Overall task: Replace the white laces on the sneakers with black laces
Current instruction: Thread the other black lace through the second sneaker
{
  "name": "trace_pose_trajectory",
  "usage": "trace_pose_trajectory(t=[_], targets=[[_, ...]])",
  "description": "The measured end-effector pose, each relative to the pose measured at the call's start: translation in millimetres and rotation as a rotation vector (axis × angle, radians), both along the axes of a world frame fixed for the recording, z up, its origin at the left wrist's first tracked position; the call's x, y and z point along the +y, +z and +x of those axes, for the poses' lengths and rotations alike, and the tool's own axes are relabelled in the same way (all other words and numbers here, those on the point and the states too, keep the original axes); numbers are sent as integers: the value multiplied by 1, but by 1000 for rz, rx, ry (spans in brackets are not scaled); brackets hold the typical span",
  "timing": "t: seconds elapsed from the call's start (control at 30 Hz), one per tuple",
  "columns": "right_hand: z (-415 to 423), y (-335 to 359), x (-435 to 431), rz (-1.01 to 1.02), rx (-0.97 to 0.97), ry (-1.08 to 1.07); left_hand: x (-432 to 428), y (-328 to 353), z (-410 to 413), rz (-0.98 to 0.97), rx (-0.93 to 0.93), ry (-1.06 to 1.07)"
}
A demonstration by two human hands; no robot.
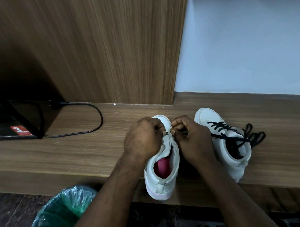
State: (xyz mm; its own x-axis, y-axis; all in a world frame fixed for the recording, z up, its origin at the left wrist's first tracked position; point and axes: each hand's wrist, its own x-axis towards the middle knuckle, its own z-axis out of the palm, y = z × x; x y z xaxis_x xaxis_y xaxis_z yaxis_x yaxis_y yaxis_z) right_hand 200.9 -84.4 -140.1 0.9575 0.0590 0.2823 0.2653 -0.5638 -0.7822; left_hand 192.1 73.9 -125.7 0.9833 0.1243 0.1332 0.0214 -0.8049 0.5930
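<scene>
Dim, soft indoor light, brightest on the pale wall (247, 46) right of the wood panel (115, 45). Deep shadow left of the panel, swallowing detail in the black unit (3, 118) there. Dense shadow below the panel, under the front edge of the table (77, 149). Small glints on the green bin liner (63, 206), lower left of the panel. Slightly soft throughout, fine texture smeared. Wide-angle bowing toward the borders.

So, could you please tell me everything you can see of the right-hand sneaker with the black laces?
The right sneaker is a white high-top, leather-like, standing upright on the wooden ledge, toe towards the wall, heel near the ledge's front edge. Its front is criss-crossed by black laces; more black lace trails loose over its dark opening onto the ledge at its right. The right hand is beside its left side; contact cannot be told.
</scene>
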Motion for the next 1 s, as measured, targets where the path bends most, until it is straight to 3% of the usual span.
trace_pose_trajectory(t=[0.17,0.43,0.53,0.63,0.8,1.0], targets=[[4,6,-1,45,63,35,3,-1,1,9,-45,-45],[5,37,10,393,91,15,23,19,-2,-566,82,70],[7,33,13,165,48,28,26,21,-5,-661,112,82],[7,28,16,-64,173,103,25,22,-6,-662,93,68],[8,25,24,-64,133,67,24,20,-6,-643,83,63],[9,25,22,135,150,-52,29,19,-14,-755,293,29]])
